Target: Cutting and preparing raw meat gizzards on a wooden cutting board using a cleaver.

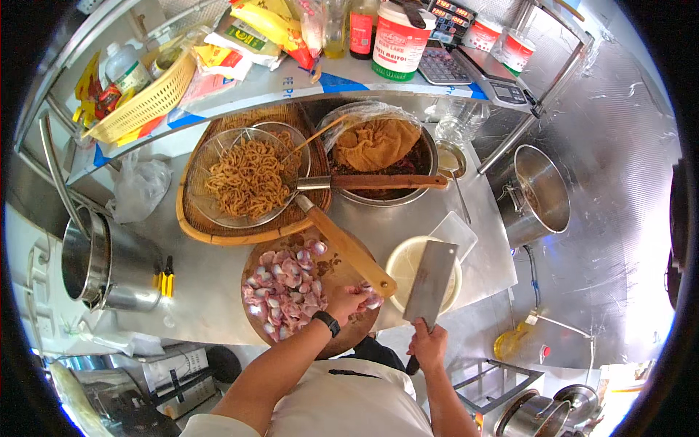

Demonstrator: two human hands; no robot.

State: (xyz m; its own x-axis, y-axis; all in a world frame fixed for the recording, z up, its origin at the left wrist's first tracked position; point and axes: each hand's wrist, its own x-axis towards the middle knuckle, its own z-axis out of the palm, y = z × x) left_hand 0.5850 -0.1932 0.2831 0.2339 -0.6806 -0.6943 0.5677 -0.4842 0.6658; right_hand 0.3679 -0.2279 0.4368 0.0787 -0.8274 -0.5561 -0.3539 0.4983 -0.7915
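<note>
A pile of raw gizzards (pixel 284 284), pink with pale patches, covers the left part of a round wooden cutting board (pixel 357 330). My left hand (pixel 348 305), with a dark watch on its wrist, is over the board's right side, its fingers closed on a gizzard piece (pixel 373 297). In my right hand (pixel 428 345) is a cleaver (pixel 431 284) by its dark handle. Its broad blade points away from me, above a cream-coloured bowl (pixel 397 273) right of the board. The wooden handle (pixel 349 246) of a strainer crosses over the board, ending near my left hand.
Behind the board, a wire strainer (pixel 196 199) of brown noodle-like strips (pixel 248 177) rests on a woven basket (pixel 254 236). A steel basin (pixel 431 158) stands beside it. Steel pots (pixel 117 262) (pixel 538 191) stand left and right. A shelf (pixel 262 101) with seasonings overhangs the table.
</note>
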